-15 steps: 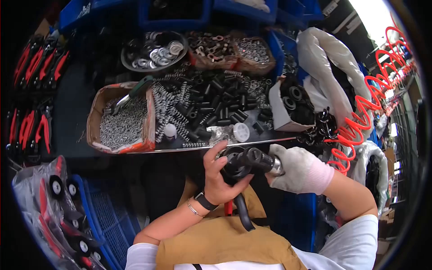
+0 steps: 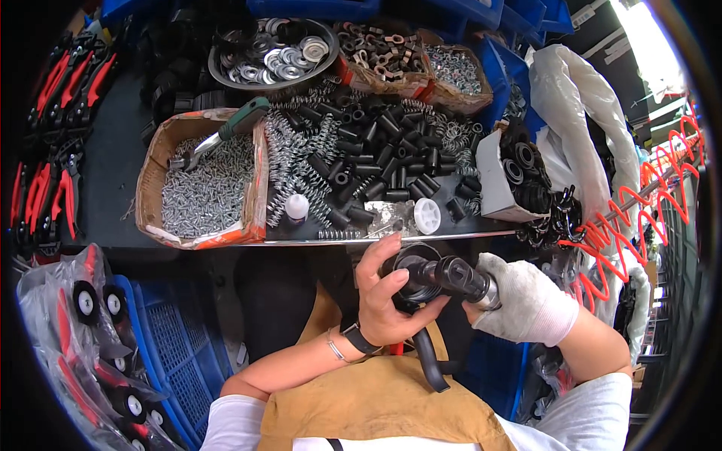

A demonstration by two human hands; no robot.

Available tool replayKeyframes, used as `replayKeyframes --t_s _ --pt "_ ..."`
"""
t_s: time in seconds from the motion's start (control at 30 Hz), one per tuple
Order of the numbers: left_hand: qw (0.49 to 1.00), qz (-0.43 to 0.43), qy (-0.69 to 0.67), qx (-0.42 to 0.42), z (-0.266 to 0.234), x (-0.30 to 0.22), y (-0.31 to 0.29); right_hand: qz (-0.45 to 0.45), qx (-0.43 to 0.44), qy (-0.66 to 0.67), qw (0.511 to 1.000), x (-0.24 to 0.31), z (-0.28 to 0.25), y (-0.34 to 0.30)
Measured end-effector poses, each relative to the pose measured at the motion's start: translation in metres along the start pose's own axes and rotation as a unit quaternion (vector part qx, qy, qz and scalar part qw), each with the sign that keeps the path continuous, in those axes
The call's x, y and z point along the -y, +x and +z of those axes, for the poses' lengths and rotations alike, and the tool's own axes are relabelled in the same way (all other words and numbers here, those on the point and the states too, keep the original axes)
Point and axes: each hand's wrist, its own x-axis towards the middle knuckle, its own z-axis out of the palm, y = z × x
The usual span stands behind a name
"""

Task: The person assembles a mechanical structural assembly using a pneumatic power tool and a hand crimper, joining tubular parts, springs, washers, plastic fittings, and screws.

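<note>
- One black round part (image 2: 415,296) sits at the centre of the frame, just below the worktop's front edge; with only the left hand (image 2: 387,304) visibly steadying it, it could twist if the tool turned it.
- That bare left hand is wrapped loosely around the part, thumb below and fingers fanned, forefinger raised; a slip of the tool could catch a fingertip.
- Over the part lies the head of a black-and-silver tool (image 2: 464,278). Tilted, it could skid; whether it is seated cannot be told.
- Its rear is enclosed by the gloved right hand (image 2: 523,301), right of centre; loose knit could snag on anything spinning.
- Below the left hand hangs a black curved tube (image 2: 430,364), which could catch on the apron (image 2: 361,402).
- Just above, a white disc (image 2: 427,216) lies near the edge of the worktop (image 2: 113,188); a knock could send it off.
- Further left, a green-handled tool (image 2: 244,120) leans across the screw box (image 2: 153,180); a bump could tip it.
- At right, a red coiled hose (image 2: 598,233) could snag the right forearm if swung outward.
</note>
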Motion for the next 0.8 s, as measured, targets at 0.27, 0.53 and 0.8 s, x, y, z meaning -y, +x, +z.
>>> replayKeyframes --t_s 0.27,0.53,0.8 --pt "0.998 -0.018 -0.03 -0.058 0.007 0.002 -0.003 0.009 -0.018 0.011 1.0 0.002 0.006 -0.002" --pt "0.997 -0.022 -0.078 -0.009 -0.007 0.009 -0.01 -0.02 0.071 -0.034 0.997 0.002 -0.02 0.016" --pt "0.991 0.012 -0.062 0.122 -0.018 0.004 0.023 -0.088 0.041 -0.028 0.995 -0.01 -0.035 0.009"
